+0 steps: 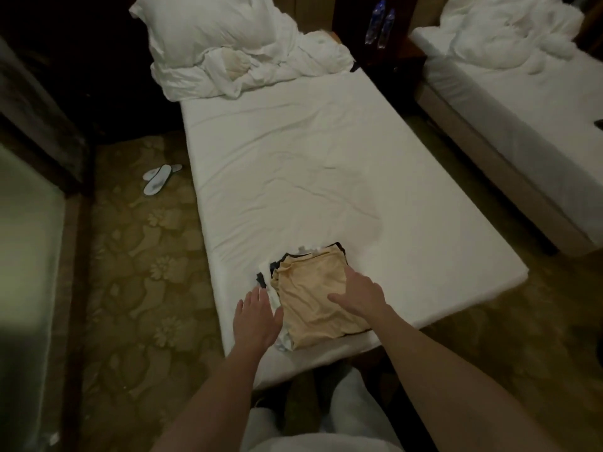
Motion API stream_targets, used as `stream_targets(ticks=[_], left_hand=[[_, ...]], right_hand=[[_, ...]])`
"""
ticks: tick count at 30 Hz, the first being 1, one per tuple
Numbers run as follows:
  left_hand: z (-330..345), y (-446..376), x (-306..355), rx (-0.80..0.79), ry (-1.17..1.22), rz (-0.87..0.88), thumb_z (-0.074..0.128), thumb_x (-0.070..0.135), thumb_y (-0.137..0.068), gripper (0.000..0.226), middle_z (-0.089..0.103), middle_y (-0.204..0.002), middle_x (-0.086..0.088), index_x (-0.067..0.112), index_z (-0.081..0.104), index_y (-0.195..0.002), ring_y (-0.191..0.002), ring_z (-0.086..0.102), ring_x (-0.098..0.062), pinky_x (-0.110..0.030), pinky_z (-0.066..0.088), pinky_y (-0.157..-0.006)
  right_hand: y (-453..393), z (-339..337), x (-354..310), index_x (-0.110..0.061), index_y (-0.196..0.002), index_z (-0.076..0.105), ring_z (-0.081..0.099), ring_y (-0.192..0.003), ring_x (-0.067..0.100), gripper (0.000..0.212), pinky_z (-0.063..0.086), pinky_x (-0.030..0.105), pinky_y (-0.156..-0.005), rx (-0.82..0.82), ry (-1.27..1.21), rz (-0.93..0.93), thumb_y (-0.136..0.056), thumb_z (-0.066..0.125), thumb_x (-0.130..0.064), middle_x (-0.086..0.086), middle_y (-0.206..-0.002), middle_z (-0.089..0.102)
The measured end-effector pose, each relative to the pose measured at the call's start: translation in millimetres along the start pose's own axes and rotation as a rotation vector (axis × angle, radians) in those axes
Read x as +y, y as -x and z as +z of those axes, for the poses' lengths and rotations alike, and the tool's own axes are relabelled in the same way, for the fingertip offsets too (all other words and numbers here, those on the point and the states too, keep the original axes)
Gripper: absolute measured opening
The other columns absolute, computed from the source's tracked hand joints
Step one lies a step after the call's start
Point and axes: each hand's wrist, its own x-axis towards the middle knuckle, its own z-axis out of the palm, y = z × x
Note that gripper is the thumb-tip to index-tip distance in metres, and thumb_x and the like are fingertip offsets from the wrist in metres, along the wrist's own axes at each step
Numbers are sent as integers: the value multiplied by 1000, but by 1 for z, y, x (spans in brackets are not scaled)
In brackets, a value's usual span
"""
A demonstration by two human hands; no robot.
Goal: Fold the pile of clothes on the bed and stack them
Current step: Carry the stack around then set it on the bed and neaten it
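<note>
Here, a folded stack [310,295] of clothes, a tan piece on top, sits at the near corner of a white bed [326,164]. The right hand [359,296] lies flat on the tan top, fingers spread. The left hand [256,318], fingers straight, rests against the stack's left edge, gripping nothing.
</note>
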Motion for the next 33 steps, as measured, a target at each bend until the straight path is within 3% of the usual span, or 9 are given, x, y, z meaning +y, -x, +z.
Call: stream_targets(ticks=[3,7,11,15,23,25,28,30,33], left_hand=[[14,-19,20,-26,38,-110,35,53,-99,68,31,-158,-8,11,28,-152,-145,30,-24,-40,24,-120],[35,-45,41,-17,122,-228,42,56,-92,62,52,-137,-7,12,45,-135,-127,49,-24,-40,41,-107],[57,-64,48,-9,151,-288,46,56,-92,65,53,-131,-4,11,42,-140,-122,51,-20,-35,43,-103],[91,-87,38,-56,119,-378,43,62,-91,76,46,-143,-5,12,34,-147,-129,48,-24,-38,42,-106],[166,-123,7,-155,138,-532,42,77,-85,101,35,-153,-11,7,17,-153,-134,44,-30,-42,41,-105],[179,-131,4,-180,209,-604,45,83,-79,114,35,-153,-12,3,13,-153,-135,44,-31,-45,40,-105],[199,-151,0,-155,438,-690,55,89,-64,126,42,-145,-16,2,25,-150,-132,45,-34,-49,41,-105],[206,-162,-3,-96,581,-735,64,88,-56,130,45,-143,-18,1,31,-148,-131,46,-37,-50,43,-104],[207,-171,-3,-32,715,-752,81,68,-61,113,52,-138,-20,1,39,-141,-126,52,-38,-46,45,-99]], right_hand=[[-36,-5,17,-23,-145,32,51,-125,29,88,42,46,-103,-69,13,-32,-74,62,-65,4,-138,52],[-83,-4,42,-21,-142,37,55,-119,29,88,46,45,-98,-121,45,-36,-71,62,-67,4,-132,56],[-121,5,59,-22,-144,34,55,-119,28,92,48,42,-95,-170,-7,-17,-70,65,-66,3,-131,55],[-151,26,77,-25,-148,27,55,-118,26,104,50,43,-94,-195,-95,4,-63,74,-63,2,-131,54],[-205,86,109,-12,-140,37,51,-124,28,95,47,39,-97,-226,-231,129,-68,79,-59,8,-138,49],[-214,103,114,-7,-141,36,50,-126,29,99,47,37,-98,-236,-282,187,-70,79,-60,11,-140,47],[-227,126,115,-2,-141,35,47,-129,30,106,45,36,-100,-234,-386,284,-68,79,-64,13,-142,45],[-236,139,115,-2,-143,33,45,-131,33,115,43,42,-105,-196,-437,341,-62,80,-69,15,-144,41],[-246,150,118,0,-142,31,48,-130,34,112,44,39,-100,-155,-638,408,-63,85,-58,17,-144,44]])
